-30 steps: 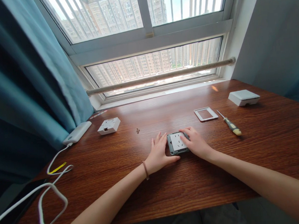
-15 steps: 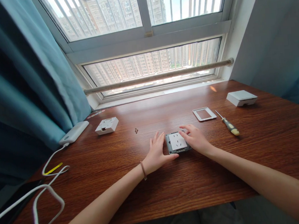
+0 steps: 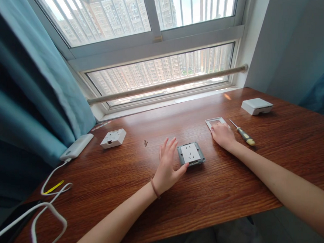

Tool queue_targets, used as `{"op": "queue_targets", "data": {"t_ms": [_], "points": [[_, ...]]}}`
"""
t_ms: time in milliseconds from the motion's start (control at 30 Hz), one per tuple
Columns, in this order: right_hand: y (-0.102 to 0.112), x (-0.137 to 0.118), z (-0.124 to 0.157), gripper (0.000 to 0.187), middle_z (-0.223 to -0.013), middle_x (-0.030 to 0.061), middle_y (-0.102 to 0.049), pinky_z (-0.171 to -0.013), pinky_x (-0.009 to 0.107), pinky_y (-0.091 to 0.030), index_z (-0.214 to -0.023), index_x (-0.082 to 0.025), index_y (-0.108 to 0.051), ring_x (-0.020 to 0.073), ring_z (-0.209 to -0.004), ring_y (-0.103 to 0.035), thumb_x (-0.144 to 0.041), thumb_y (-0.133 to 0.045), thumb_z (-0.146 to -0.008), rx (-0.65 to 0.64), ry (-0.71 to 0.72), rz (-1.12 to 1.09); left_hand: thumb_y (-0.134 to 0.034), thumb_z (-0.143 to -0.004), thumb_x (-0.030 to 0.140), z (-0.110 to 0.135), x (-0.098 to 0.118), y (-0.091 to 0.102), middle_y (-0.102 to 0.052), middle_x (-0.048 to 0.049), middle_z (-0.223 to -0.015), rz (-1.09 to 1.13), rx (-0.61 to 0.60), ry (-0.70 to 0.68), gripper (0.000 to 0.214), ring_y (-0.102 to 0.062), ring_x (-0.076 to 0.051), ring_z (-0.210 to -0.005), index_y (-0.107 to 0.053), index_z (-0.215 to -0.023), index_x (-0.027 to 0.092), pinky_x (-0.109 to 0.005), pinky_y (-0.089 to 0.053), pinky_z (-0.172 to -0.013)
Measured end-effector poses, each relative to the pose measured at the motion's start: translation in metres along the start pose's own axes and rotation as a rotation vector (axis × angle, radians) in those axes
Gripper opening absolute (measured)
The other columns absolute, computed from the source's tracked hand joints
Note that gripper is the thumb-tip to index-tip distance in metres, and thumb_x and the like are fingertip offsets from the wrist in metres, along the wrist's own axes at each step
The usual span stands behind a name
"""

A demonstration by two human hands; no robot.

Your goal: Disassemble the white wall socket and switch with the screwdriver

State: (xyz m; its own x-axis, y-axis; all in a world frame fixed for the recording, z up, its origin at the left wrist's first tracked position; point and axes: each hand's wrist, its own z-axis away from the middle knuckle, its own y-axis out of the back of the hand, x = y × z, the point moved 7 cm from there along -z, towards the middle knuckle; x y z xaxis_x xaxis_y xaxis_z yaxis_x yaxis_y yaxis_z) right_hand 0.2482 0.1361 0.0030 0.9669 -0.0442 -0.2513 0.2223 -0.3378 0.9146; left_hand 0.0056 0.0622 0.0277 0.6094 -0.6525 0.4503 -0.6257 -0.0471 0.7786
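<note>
A wall socket module [image 3: 190, 152], white-faced with a grey mounting frame, lies face up on the wooden table. My left hand [image 3: 169, 167] is beside it on the left, fingers spread, the thumb tip at its near left corner. Further right, my right hand [image 3: 223, 135] has its fingers bent over the near side of a white square cover frame [image 3: 218, 118]. That frame still lies on the table, and the hand hides its front part; the fingertips are partly out of sight. A screwdriver [image 3: 244, 135] with a grey and yellow handle lies just right of this hand.
Two small screws [image 3: 145, 143] lie left of the socket. A white mounting box [image 3: 113, 138] is further left, near a white power bank [image 3: 77, 146] with a looping cable [image 3: 49, 203] and yellow strip [image 3: 55, 186]. At the back right stands another white box [image 3: 256, 106].
My right hand has left the socket module and moved right and away from me to the cover frame. My left hand has opened a little wider beside the socket. The view has shifted slightly.
</note>
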Motion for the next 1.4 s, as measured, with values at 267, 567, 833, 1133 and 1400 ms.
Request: {"op": "queue_targets", "data": {"t_ms": [267, 567, 833, 1133, 1400], "points": [[0.017, -0.015, 0.007, 0.027, -0.091, 0.0157, -0.058, -0.070, 0.035, -0.038, -0.085, -0.014, -0.061, 0.0252, -0.083, -0.054, -0.020, -0.035, -0.087, 0.060, 0.023, 0.035, -0.054, -0.079, 0.030, 0.001, 0.012, 0.004, -0.029, -0.0116, -0.142, -0.011, 0.023, -0.084, 0.063, -0.009, -0.028, -0.136, -0.025, -0.134, 0.021, -0.052, -0.010, -0.109], [0.038, -0.040, 0.026, 0.014, -0.075, 0.0027, -0.056, -0.072, 0.032, -0.044, -0.084, -0.018, -0.052, 0.0160, -0.072, -0.055, -0.032, -0.050, -0.082, 0.181, -0.062, -1.175, -0.058, -0.077, 0.034, -0.001, -0.012, 0.007, -0.024, -0.0135, -0.144, 0.113, 0.159, 0.077, 0.076, -0.018, -0.026, -0.135, -0.014, -0.137, 0.020, -0.046, -0.019, -0.110], [-0.003, -0.076, 0.046, 0.013, -0.074, 0.0003, -0.059, -0.076, 0.026, -0.049, -0.075, -0.018, -0.059, 0.0099, -0.068, -0.058, -0.026, -0.068, -0.070, -0.387, -0.270, -1.910, -0.067, -0.068, 0.043, 0.000, -0.022, 0.008, -0.025, -0.0143, -0.143, 0.206, 0.217, 0.136, 0.091, -0.021, -0.027, -0.133, -0.014, -0.137, 0.019, -0.044, -0.018, -0.110], [-0.005, -0.095, 0.061, 0.011, -0.078, 0.0009, -0.061, -0.075, 0.022, -0.052, -0.077, -0.017, -0.059, 0.0090, -0.072, -0.061, -0.020, -0.068, -0.071, -0.550, -0.293, -1.977, -0.063, -0.072, 0.044, -0.002, -0.023, 0.018, -0.010, -0.0103, -0.148, 0.333, 0.295, 0.136, 0.091, -0.017, -0.025, -0.135, -0.004, -0.139, 0.025, -0.041, -0.020, -0.111], [0.008, -0.096, 0.056, 0.045, -0.089, 0.0032, -0.065, -0.076, 0.028, -0.050, -0.104, -0.020, -0.053, 0.0143, -0.082, -0.064, -0.015, -0.071, -0.064, -0.636, -0.127, -1.842, -0.060, -0.072, 0.046, -0.007, -0.025, 0.021, -0.023, -0.0074, -0.146, 0.505, 0.196, 0.131, 0.080, -0.024, -0.025, -0.133, -0.019, -0.138, 0.023, -0.040, -0.024, -0.110]]}}
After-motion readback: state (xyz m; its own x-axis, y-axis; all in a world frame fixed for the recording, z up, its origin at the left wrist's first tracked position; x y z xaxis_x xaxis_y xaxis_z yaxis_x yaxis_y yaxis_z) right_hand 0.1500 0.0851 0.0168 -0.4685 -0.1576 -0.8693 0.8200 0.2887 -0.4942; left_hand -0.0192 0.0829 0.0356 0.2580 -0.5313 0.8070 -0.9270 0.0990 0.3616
